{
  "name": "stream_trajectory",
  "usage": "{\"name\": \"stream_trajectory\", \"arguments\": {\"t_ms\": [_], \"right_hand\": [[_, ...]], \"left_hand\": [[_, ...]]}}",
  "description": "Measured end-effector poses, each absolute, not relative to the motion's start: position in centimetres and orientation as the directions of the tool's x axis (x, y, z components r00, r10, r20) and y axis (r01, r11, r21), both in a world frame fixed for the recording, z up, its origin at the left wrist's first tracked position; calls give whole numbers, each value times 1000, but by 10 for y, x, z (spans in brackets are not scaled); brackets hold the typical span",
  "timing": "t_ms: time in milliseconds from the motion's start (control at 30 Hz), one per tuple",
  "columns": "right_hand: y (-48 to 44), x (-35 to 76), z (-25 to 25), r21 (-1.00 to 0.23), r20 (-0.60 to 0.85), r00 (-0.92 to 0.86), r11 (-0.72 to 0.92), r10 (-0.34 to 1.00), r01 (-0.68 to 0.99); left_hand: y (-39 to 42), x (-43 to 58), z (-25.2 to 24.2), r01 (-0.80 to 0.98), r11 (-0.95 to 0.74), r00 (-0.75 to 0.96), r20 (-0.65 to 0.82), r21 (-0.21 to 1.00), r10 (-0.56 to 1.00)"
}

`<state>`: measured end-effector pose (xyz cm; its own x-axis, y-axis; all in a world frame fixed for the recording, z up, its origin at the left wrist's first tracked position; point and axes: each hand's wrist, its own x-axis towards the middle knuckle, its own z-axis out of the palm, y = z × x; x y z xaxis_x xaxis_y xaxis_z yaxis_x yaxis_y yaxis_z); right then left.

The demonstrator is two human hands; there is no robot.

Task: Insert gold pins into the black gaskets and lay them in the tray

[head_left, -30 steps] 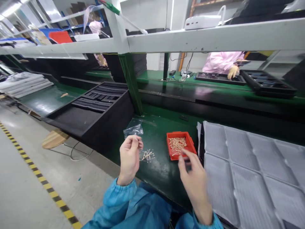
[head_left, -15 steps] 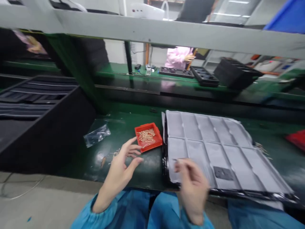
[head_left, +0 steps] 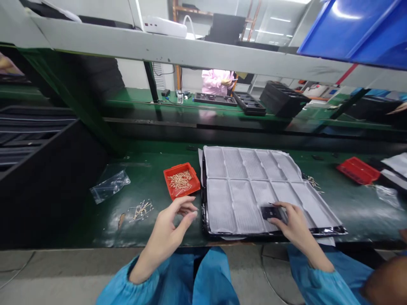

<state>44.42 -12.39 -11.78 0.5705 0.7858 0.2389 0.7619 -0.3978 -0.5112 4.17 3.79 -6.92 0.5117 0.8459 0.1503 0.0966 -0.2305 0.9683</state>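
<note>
My right hand (head_left: 294, 224) has its thumb and fingers around a flat black plastic part (head_left: 271, 212), which lies in a front-row compartment of the lined tray (head_left: 222, 203). Thin white sheeting covers the tray's compartments, and its dark rim shows along the front. To the tray's left, my left hand (head_left: 174, 224) hovers with curved fingers, thumb and fingertips apart, nothing visible between them. Just beyond those fingers sits a red box (head_left: 181, 168) holding many small, thin, gold-coloured pieces (head_left: 180, 181). More thin metal pieces (head_left: 142, 210) lie loose on the green bench left of my hand.
A clear plastic bag (head_left: 111, 185) lies near a large black bin (head_left: 63, 178) at left. Another red box (head_left: 359, 170) stands at right. A shelf beam (head_left: 190, 48) crosses above the bench. Across it, a person in pink (head_left: 216, 82) works beside black trays (head_left: 249, 103).
My right hand has moved right across the tray and closed on the black part lying there. My left hand stays beside the red box. The view has shifted right.
</note>
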Motion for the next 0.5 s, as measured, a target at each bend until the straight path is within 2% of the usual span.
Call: {"name": "stream_trajectory", "arguments": {"t_ms": [100,167,233,333,400,500], "right_hand": [[-122,439,-103,-560,240,591,-387,770,732],[-115,406,-92,-613,247,597,-355,763,706],[-99,349,-81,-735,230,581,-253,781,630],[-65,254,-68,-873,199,420,-34,886,486],[-43,206,-62,-908,198,329,46,923,417],[-21,173,-58,-961,156,288,78,945,264]], "left_hand": [[29,40,-72,69,-152,493,99,986,865],[22,44,-74,1,-25,520,21,1000,854],[16,50,-75,-108,168,605,-69,980,793],[14,54,-72,-219,410,678,-164,886,717],[17,48,-69,-263,434,605,-204,862,770],[23,32,-62,-303,357,433,-206,884,878]]}}
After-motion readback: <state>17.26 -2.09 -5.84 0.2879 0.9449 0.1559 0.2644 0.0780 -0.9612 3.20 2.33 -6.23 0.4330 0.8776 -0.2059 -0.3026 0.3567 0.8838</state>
